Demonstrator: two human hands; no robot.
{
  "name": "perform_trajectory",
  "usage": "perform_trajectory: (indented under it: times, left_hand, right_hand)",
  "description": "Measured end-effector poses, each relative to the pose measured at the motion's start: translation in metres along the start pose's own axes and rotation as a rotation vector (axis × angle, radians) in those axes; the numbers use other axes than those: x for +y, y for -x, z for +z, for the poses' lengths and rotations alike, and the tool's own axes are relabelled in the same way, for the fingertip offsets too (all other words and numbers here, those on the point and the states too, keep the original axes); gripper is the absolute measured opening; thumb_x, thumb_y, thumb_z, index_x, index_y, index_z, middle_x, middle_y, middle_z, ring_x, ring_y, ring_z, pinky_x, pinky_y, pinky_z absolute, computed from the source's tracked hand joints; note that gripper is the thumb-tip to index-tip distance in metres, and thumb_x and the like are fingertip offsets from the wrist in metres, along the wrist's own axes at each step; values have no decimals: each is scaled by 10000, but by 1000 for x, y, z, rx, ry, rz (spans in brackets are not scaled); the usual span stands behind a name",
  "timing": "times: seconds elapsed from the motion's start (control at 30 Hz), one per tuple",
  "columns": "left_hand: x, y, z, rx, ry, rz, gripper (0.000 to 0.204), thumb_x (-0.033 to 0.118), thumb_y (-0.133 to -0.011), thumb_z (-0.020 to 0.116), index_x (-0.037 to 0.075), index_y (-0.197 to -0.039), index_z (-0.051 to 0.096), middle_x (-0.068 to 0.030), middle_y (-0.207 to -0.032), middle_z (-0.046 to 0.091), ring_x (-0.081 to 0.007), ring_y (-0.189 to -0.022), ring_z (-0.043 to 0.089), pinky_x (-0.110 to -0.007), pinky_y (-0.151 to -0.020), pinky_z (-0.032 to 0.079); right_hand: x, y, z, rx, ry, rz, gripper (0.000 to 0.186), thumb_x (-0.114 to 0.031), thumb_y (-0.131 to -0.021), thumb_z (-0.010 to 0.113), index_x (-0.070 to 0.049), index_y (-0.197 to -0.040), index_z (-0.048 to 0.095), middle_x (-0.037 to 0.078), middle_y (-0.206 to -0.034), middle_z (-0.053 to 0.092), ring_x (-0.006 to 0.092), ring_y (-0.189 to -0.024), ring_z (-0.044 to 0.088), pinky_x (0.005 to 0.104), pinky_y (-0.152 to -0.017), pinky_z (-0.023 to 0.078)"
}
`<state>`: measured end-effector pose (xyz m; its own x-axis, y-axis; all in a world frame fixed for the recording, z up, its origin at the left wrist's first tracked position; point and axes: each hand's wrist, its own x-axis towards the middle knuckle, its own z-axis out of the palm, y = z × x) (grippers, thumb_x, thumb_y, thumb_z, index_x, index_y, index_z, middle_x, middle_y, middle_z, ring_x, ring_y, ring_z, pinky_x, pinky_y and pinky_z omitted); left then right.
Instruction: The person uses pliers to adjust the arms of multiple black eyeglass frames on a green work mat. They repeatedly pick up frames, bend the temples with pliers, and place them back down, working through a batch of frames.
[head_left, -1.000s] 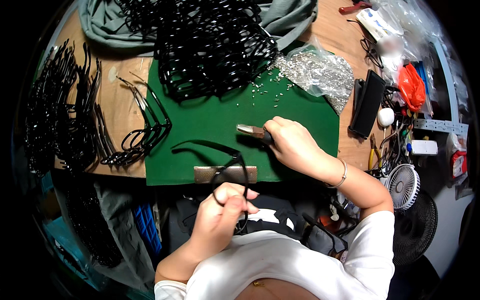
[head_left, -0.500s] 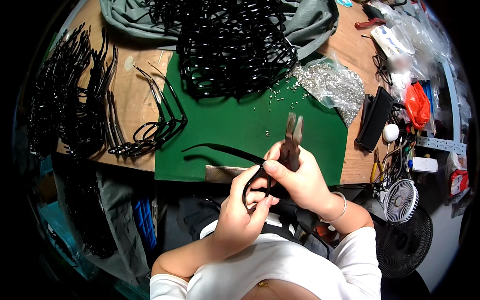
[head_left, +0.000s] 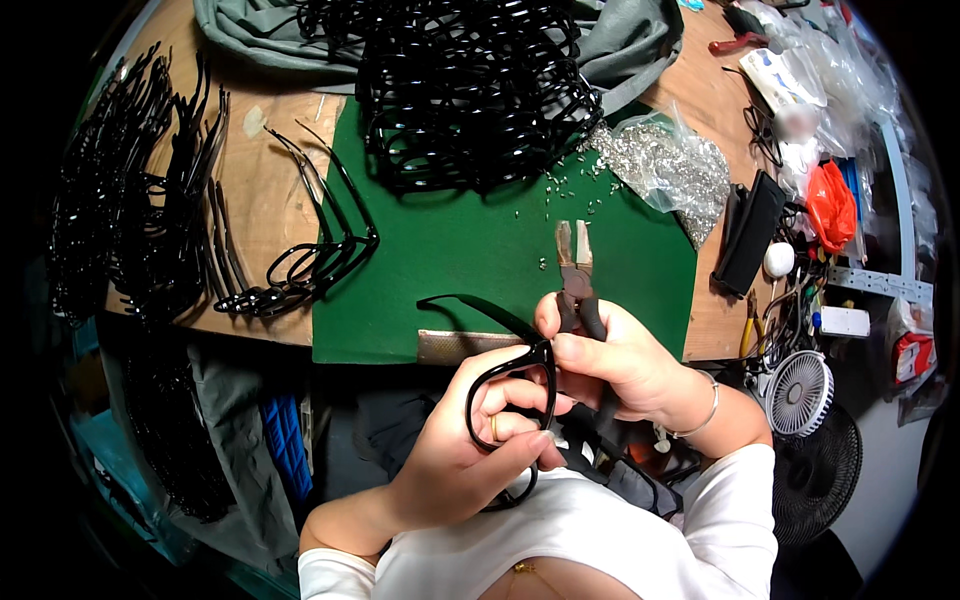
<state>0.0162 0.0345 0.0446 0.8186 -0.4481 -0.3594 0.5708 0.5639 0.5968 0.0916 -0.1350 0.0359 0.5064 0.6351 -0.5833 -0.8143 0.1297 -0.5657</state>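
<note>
A black glasses frame [head_left: 472, 402] is gripped in my left hand [head_left: 455, 440], with the thumb across its middle and the fingers behind a rim. One temple arm [head_left: 485, 312] stretches up and left from the hinge corner over the green mat. My right hand [head_left: 625, 360] is closed round a pair of pliers [head_left: 576, 280], whose jaws point away from me and stand slightly apart. The right thumb and forefinger are close by the hinge corner; whether they touch it I cannot tell. Nothing shows between the jaws.
A large heap of black frames [head_left: 460, 110] covers the far part of the green mat [head_left: 450, 240]. Small metal pieces spill from a clear bag [head_left: 665, 165]. More frames [head_left: 315, 240] lie at the left. A black case [head_left: 748, 235], cables and a small fan [head_left: 800, 392] are at the right.
The glasses frame has turned so that its rim faces up more, and has shifted right and nearer me. The pliers now point straighter ahead, with both jaws visible.
</note>
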Motion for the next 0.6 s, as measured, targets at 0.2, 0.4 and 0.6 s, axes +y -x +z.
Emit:
perform_trajectory:
  times: [0.2, 0.4, 0.6]
  left_hand:
    - [9, 13, -12, -43, 18, -61, 489, -62, -808, 477, -14, -1238, 248, -164, -1043, 520, -152, -779, 590, -237, -692, 460]
    - [11, 14, -11, -25, 17, -118, 422, -28, -822, 491, -54, -1198, 299, -132, -1038, 532, -151, -794, 591, -241, -714, 454]
    - [12, 15, -12, -21, 20, -118, 427, -26, -823, 495, -56, -1202, 301, -132, -1042, 528, -141, -810, 587, -236, -738, 448]
  right_hand:
    - [-27, 28, -3, -77, 730, 18, 331, -339, -870, 482, -9, -870, 511, 32, -743, 529, 102, -692, 481, 251, -645, 405]
    - [-60, 26, 22, -236, 1026, 396, 427, -368, -876, 449, 47, -962, 497, 137, -706, 535, 203, -652, 533, 323, -604, 426]
    - [-67, 21, 25, -268, 1129, 374, 447, -366, -873, 443, 64, -984, 490, 180, -673, 544, 282, -660, 561, 352, -609, 431]
